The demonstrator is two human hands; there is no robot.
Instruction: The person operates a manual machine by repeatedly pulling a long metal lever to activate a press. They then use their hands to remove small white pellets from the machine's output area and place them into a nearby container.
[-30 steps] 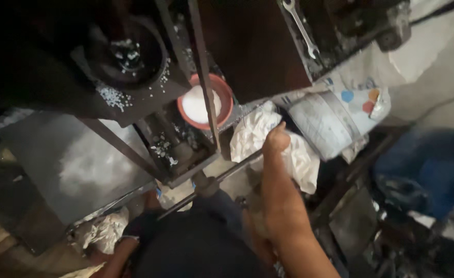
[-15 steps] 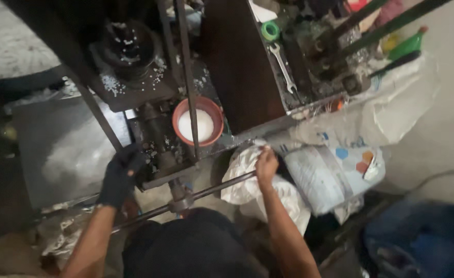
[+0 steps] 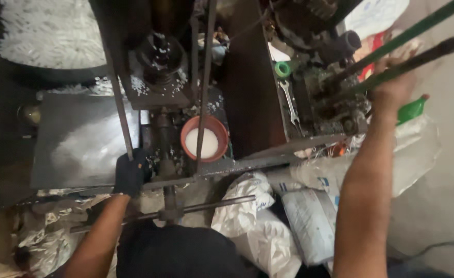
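A dark metal machine bed (image 3: 77, 149) carries scattered white granules (image 3: 149, 85), an orange bowl (image 3: 204, 140) and a wrench (image 3: 290, 103).

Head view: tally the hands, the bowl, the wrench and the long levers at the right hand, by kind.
Gloved left hand: 1
Bare right hand: 1
Orange bowl of white powder: 1
Wrench: 1
Long levers (green, dark): 2
Total: 6

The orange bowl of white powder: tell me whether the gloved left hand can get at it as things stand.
Probably yes. The left hand rests on the machine's edge close beside the orange bowl. A thin upright rod crosses over the bowl, so the hand would need to come in from the side.
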